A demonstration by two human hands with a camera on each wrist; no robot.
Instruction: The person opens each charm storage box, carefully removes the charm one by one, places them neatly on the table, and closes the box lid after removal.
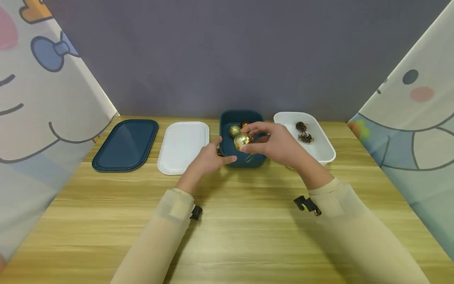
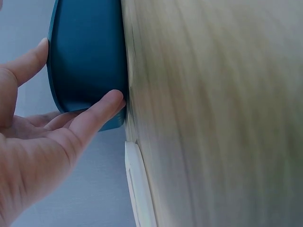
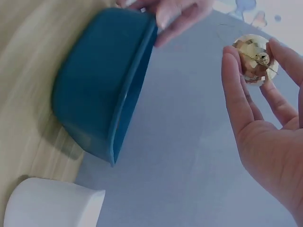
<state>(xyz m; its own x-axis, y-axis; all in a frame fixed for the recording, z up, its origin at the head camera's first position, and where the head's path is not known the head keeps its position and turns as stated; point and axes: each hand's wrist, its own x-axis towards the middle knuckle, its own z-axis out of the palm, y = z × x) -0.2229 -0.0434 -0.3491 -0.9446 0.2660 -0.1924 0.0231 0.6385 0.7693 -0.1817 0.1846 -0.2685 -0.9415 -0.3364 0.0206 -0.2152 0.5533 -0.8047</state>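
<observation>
My right hand (image 1: 280, 144) pinches a shiny gold mirrored bauble (image 1: 242, 140) between thumb and fingers, above the dark blue bin (image 1: 239, 159). A thin gold hanging loop dangles below it. In the right wrist view the faceted bauble (image 3: 253, 54) is held higher than the bin's rim. My left hand (image 1: 209, 157) rests against the bin's left side, one finger up at the rim and its other fingers extended along the wall (image 2: 87, 56). Inside the bin lie a glittery gold bauble (image 1: 234, 131) and a reddish-brown bauble (image 1: 244, 124), partly hidden by my right hand.
Right of the blue bin stands a white bin (image 1: 324, 148) holding two pinecones (image 1: 303, 133). To the left, a white lid (image 1: 184, 146) and a dark blue lid (image 1: 125, 146) lie flat on the wooden table (image 1: 241, 228). A grey wall (image 1: 213, 59) rises behind.
</observation>
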